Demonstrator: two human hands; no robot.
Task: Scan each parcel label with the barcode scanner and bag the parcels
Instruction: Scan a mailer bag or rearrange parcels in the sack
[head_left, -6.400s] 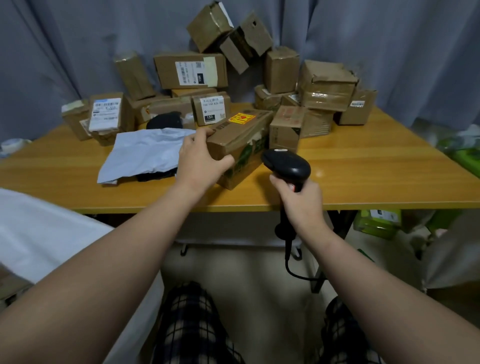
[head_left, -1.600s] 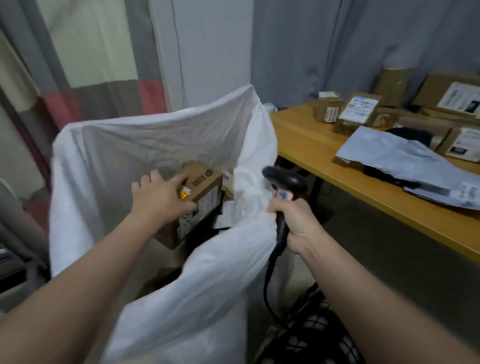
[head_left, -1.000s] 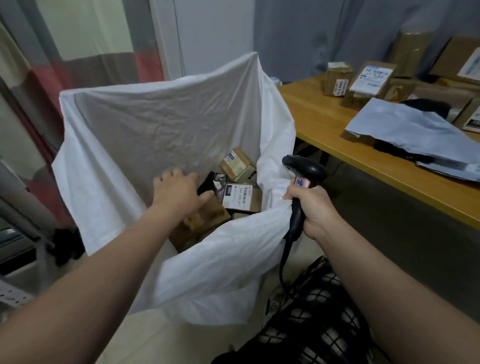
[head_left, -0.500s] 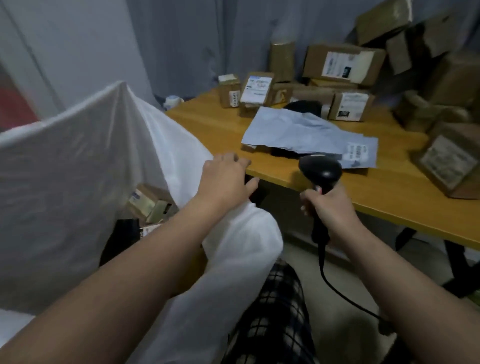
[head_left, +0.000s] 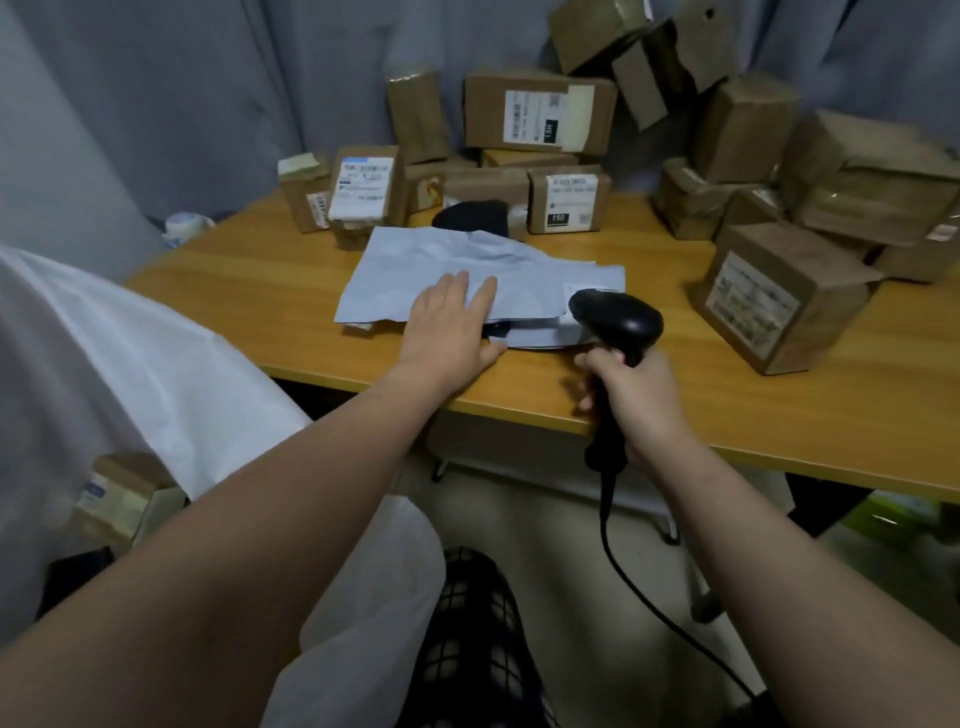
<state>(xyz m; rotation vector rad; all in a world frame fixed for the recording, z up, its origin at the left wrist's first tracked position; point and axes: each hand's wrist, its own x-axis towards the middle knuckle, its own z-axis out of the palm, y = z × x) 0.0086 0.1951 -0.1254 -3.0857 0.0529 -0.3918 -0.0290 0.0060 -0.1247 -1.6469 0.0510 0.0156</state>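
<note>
left hand (head_left: 452, 322): flat on the grey mailer (head_left: 467, 265), fingers straight
right hand (head_left: 631, 395): gripping the scanner (head_left: 615, 317) just right of it
done: one box (head_left: 122, 499) showing in the bag (head_left: 130, 364), near left
to go: loads tbh; mailer plus the pile (head_left: 540, 111) on the table (head_left: 260, 280), far right

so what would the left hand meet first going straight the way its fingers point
The left hand lies flat on the grey mailer; beyond that, probably the black bundle at its far edge, depth unclear.
</note>
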